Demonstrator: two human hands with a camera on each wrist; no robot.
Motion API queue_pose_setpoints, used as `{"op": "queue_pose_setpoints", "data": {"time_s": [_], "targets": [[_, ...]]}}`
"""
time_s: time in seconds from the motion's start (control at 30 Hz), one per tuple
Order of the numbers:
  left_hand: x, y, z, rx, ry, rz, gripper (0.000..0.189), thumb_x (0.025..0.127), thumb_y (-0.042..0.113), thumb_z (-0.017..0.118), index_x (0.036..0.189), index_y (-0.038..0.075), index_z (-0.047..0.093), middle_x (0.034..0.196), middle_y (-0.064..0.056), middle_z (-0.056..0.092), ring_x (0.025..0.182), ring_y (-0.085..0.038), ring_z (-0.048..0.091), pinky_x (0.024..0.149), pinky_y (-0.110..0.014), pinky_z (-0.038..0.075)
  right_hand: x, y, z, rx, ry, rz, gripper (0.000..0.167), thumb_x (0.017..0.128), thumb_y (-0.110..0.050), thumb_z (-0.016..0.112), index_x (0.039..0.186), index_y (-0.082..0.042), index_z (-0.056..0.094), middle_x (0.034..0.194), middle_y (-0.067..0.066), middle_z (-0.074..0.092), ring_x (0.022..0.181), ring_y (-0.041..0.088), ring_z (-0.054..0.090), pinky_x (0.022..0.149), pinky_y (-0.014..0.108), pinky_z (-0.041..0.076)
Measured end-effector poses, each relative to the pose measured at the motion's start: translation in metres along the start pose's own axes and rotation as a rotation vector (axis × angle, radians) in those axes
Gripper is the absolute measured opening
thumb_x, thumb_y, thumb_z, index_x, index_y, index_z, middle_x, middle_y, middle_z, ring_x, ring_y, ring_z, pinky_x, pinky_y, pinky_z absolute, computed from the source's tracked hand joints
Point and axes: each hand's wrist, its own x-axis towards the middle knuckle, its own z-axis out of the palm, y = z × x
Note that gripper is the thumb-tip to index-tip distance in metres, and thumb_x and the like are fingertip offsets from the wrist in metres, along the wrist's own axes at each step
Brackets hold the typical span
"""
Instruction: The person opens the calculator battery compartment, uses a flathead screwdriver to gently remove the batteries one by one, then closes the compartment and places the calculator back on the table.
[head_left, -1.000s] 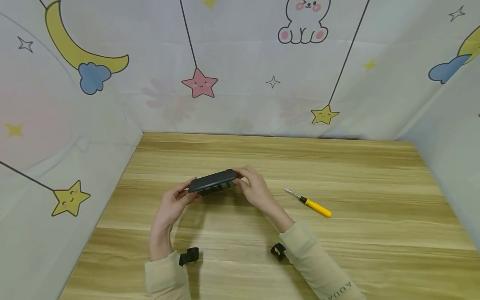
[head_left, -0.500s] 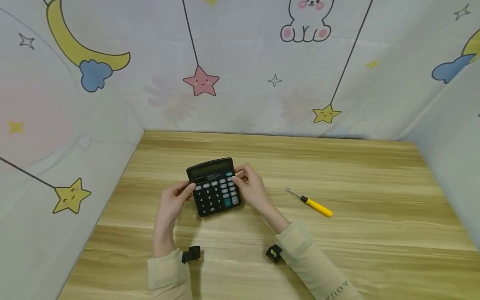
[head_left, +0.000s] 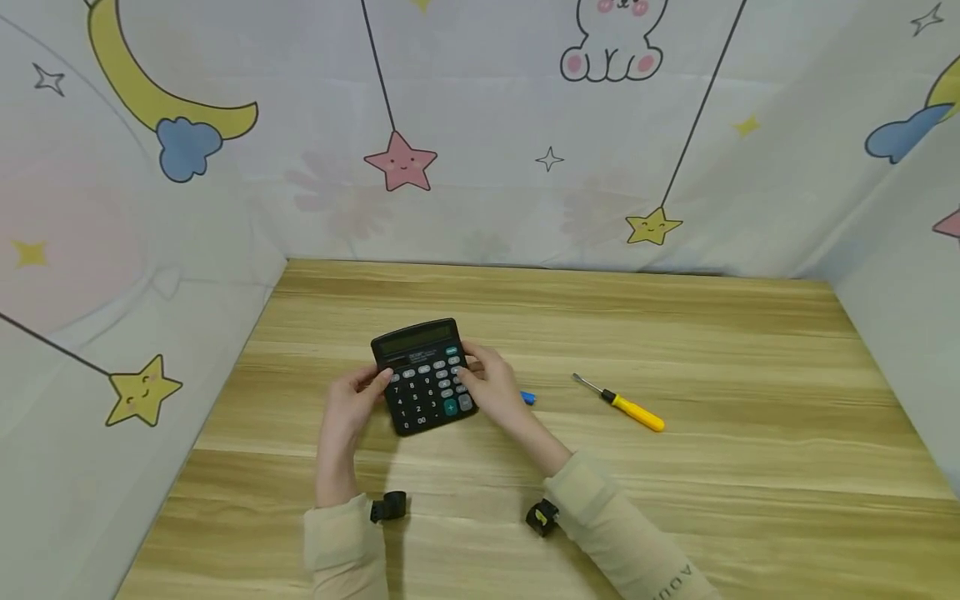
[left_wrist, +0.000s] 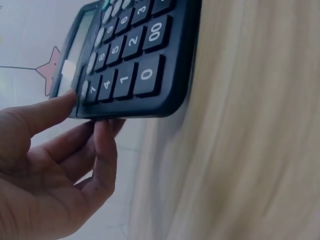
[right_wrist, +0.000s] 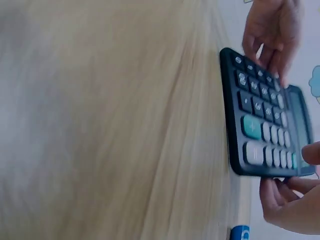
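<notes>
A black calculator is held with its keys and display facing the head camera, its top end tilted up. My left hand pinches its left edge, the thumb on the front near the upper keys and the other fingers behind, as the left wrist view shows of the calculator. My right hand grips the right edge, thumb over the right-hand key column. In the right wrist view the calculator's lower end hangs close over the wooden table.
A screwdriver with a yellow handle lies on the wooden table to the right. Partly behind my right wrist is a small blue cylinder. A printed cloth walls the table's back and sides.
The calculator has turned from nearly edge-on to showing its keys, then shifted slightly left. Both hands kept hold of it; the right slid down its edge. The blue cylinder has come into view.
</notes>
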Motion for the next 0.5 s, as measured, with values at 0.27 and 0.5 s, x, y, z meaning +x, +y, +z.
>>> {"op": "queue_pose_setpoints", "data": {"time_s": [0.27,0.5], "targets": [[0.002,-0.002,0.011,0.073,-0.038,-0.009,0.046,0.094,0.006,0.048,0.135,-0.014,0.044,0.128,-0.032,0.054,0.115,-0.034,0.055,0.09,-0.03,0.049,-0.004,0.002,0.007,0.061,-0.06,0.023,0.06,0.094,-0.008,0.054,0.149,0.001,0.03,0.145,0.023,0.043,0.126,0.036,0.051,0.103,0.045,0.045],[0.0,-0.003,0.011,0.039,-0.078,-0.053,0.05,0.094,0.006,0.041,0.141,-0.012,0.038,0.134,-0.031,0.049,0.12,-0.034,0.051,0.1,-0.042,0.047,-0.006,0.006,0.009,0.087,-0.106,0.039,0.065,0.094,-0.009,0.054,0.152,-0.005,0.023,0.155,0.022,0.03,0.143,0.035,0.033,0.115,0.046,0.029]]}}
